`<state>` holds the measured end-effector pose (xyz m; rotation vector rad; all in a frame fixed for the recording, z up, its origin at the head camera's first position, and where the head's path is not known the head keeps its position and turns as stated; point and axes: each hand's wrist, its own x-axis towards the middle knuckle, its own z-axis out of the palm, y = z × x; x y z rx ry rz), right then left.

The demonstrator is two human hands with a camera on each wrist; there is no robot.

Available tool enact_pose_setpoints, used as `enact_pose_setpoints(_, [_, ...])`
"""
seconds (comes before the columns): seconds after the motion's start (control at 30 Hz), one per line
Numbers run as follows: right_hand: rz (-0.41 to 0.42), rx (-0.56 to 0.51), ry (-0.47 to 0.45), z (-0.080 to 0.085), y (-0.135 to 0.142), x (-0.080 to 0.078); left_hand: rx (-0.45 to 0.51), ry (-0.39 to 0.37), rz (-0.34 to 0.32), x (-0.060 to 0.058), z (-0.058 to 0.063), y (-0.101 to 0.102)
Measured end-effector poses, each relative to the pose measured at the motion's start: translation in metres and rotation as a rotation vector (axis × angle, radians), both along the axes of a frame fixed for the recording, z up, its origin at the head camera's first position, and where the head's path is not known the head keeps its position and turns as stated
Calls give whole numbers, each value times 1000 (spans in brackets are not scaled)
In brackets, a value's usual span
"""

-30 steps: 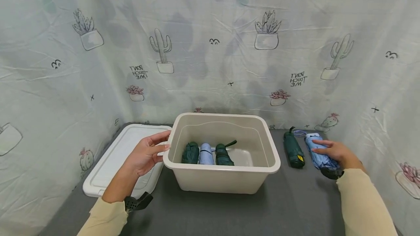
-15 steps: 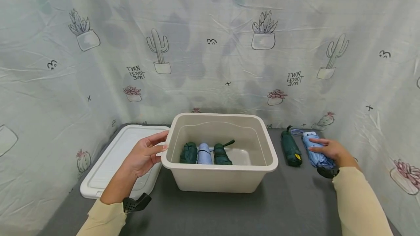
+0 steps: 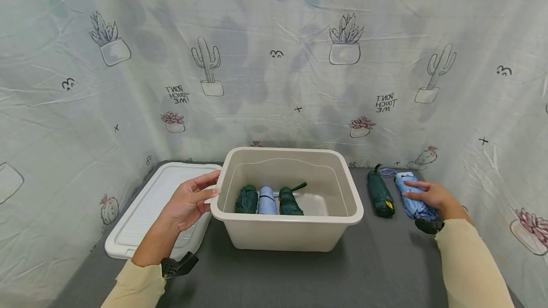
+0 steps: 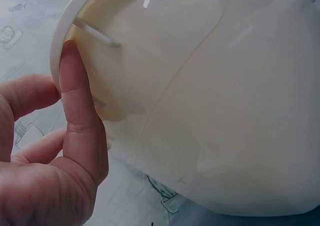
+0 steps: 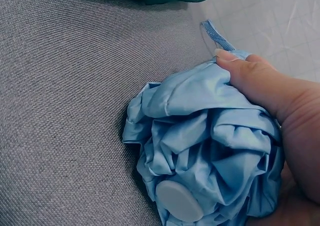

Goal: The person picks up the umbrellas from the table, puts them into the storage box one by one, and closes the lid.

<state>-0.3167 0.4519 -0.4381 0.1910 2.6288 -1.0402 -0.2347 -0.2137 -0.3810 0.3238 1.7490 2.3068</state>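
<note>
My left hand (image 3: 192,201) pinches the left rim of a beige plastic storage bin (image 3: 282,234). In the left wrist view the thumb (image 4: 80,95) lies against the bin's outer wall (image 4: 210,110), just under the rim. Inside the bin lie three folded umbrellas side by side: a dark green one (image 3: 247,199), a light blue one (image 3: 267,201) and another green one (image 3: 290,202) with a strap. To the right of the bin, my right hand (image 3: 434,198) grips a blue folded umbrella (image 5: 200,141) lying on the table, thumb across it. Some of that hand's fingers are hidden behind the fabric.
A green folded umbrella (image 3: 380,195) lies between the bin and the blue umbrella. Left of the bin a white lid (image 3: 145,213) lies flat, partly behind my left arm. The grey cloth-covered table (image 3: 274,279) meets a printed curtain (image 3: 265,80) at the back and sides.
The whole head view has shifted slightly. Both hands, the bin and the umbrellas keep their places relative to each other.
</note>
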Motion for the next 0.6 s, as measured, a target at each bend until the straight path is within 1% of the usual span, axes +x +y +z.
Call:
enact_pose_setpoints(0.27, [13, 36, -5, 2, 0, 0, -6, 6, 4, -1, 0, 0])
enact_pose_setpoints(0.43, [5, 49, 7, 0, 1, -1, -11, 8, 3, -1, 0, 0])
enact_pose_setpoints(0.6, [16, 67, 24, -2, 2, 1, -15, 8, 3, 0, -1, 0])
